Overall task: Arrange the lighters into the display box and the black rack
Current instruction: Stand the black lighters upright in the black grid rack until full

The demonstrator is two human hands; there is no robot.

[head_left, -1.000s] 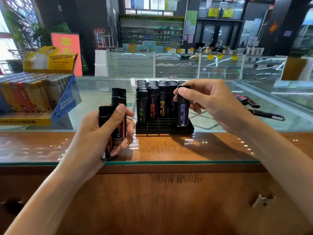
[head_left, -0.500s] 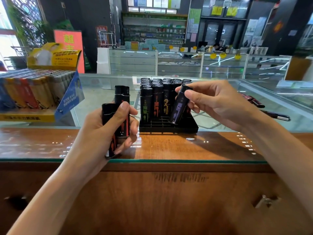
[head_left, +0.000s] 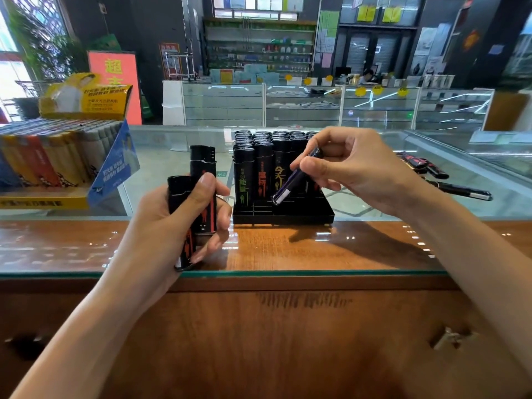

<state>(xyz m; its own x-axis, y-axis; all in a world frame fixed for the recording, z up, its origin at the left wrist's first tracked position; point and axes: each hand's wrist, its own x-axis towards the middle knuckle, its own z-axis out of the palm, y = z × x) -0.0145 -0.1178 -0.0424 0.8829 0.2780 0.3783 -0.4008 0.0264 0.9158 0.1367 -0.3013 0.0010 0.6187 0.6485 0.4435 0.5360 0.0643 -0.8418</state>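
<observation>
At frame centre, the black rack (head_left: 283, 210) was nearly full. Your right hand (head_left: 354, 168) pinched a tilted purple-marked lighter (head_left: 292, 184) above its empty front slots; your left hand (head_left: 175, 223) clasped two lighters (head_left: 201, 197), unplaced.

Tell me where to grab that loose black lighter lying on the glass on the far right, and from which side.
Pinch the loose lighter across its narrow black body near the middle, coming straight down from above. It lies flat on the glass counter, pale end to the right, with open glass around it, so its long sides seem free for thumb and finger.
</observation>
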